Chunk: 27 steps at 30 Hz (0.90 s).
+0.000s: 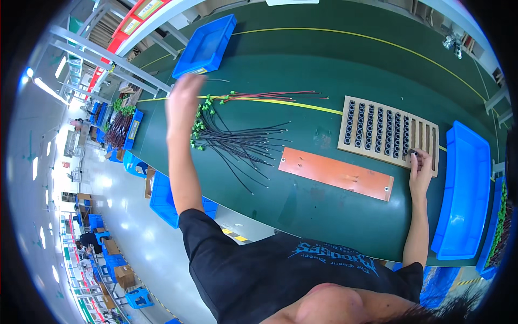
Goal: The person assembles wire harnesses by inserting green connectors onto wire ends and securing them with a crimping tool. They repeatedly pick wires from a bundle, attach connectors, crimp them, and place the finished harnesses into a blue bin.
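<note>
My left hand (182, 96) is raised and blurred above the green workbench (302, 210), near a bundle of black wires with green connectors (232, 141); whether it holds anything is not visible. My right hand (420, 168) rests on the near edge of a tan slotted tray (389, 129), fingertips on a small black ring-shaped part (413, 153) at a slot. Most of the tray's slots are filled with rows of black rings; the rightmost slots are bare. An orange flat plate (335, 174) lies in front of the tray. Red and black wires (280, 96) lie farther back.
A blue bin (208, 46) stands at the bench's far left, another blue bin (463, 194) at the right edge, more blue crates (164, 201) on the floor at left. A yellow line (302, 105) runs across the bench. Racks and boxes fill the aisle at left.
</note>
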{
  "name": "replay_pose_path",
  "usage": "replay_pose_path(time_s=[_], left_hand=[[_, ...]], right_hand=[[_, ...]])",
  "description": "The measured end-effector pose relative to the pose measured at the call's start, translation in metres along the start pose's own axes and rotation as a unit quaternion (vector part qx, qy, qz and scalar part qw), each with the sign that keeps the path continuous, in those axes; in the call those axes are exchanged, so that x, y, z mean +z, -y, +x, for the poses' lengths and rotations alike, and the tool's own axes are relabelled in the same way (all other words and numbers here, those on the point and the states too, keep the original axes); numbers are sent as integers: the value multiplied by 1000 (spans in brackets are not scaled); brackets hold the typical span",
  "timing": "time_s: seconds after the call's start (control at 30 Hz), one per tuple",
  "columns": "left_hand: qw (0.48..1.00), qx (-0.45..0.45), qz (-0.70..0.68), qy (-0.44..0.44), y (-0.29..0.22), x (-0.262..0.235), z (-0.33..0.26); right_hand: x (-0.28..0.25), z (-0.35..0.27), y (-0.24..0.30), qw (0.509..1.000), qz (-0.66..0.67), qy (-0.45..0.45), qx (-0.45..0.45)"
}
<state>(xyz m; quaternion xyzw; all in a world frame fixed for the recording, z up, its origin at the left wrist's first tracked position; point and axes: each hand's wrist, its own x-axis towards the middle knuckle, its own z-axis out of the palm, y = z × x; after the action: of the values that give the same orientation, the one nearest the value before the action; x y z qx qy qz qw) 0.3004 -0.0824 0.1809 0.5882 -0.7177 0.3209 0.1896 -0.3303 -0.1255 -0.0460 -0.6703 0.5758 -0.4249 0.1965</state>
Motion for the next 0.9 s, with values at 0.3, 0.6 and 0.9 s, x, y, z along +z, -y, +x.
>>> replay_pose_path(time_s=[0.3,0.6,0.9], left_hand=[[954,85,-114,264,-78,167,-13],[953,148,-54,259,-85,188,-20],[904,-194,-323,201,-40,126,-18]], right_hand=[[-2,3,19,999,-26,6,-37],[-2,4,16,998,-28,-2,-49],[-7,5,15,998,-25,2,-58]])
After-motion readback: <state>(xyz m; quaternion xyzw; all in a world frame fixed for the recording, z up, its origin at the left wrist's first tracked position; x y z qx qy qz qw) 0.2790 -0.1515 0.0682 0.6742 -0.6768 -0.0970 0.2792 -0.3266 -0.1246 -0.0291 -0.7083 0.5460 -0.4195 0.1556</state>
